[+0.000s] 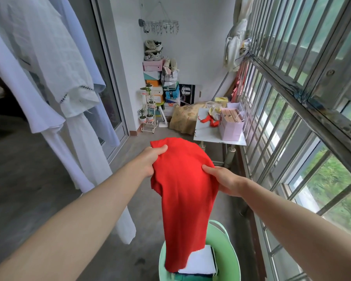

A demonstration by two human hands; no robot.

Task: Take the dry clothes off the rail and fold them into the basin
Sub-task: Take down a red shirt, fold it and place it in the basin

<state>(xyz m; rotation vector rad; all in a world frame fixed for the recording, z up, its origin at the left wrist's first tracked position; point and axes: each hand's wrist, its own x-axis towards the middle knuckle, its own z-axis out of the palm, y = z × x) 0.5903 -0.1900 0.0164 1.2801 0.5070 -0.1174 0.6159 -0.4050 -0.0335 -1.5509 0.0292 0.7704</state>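
A red garment [182,189] hangs in front of me, held up by both hands. My left hand [150,159] grips its upper left edge, thumb on top of the cloth. My right hand [224,179] grips its right side, thumb on the front. The garment's lower end dangles over a green basin [229,252] on the floor. Inside the basin lies a folded white cloth [201,262] on darker folded clothes. White garments [55,78] hang at the left; the rail itself is out of view.
A small white table [207,128] with a pink paper bag [230,126] stands ahead by the barred window [292,98]. Stacked shoe boxes [156,78] and a small plant stand [149,114] fill the far corner. A glass sliding door runs along the left.
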